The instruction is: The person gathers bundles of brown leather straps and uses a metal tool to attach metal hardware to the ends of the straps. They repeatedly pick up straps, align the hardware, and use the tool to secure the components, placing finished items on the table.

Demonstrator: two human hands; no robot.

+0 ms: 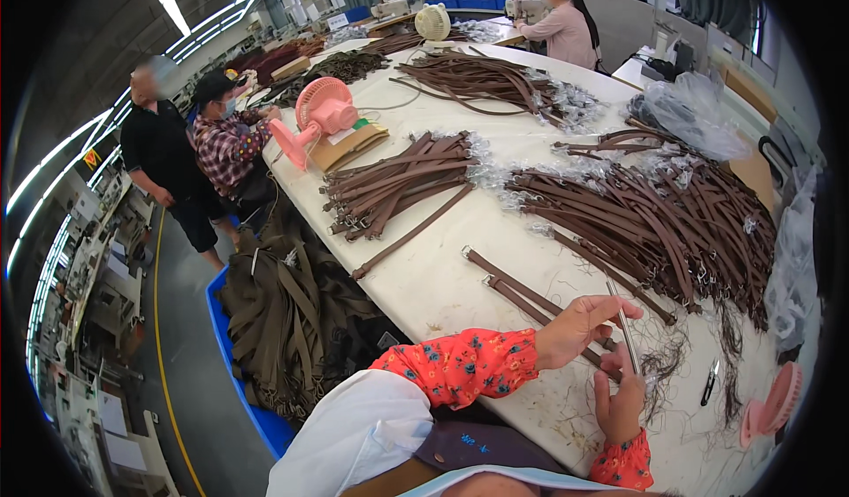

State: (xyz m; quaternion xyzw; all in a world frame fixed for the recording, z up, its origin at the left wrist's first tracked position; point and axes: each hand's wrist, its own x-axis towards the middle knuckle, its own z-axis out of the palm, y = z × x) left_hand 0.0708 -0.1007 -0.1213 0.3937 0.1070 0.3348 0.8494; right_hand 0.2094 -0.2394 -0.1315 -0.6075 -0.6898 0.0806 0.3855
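At the near edge of the white surface (442,276), the left hand (579,324) and right hand (619,404) both pinch one thin metal tool (626,329), grips narrow, beside two brown straps (522,289). I think steady fingers and working close to the strap end are best. Big strap piles (654,223), loose threads, snips (710,382) and a pink fan (318,117) lie around; other people work further in the workshop.

Both hands (601,355) hold thin strap (624,324) above white table (442,276).
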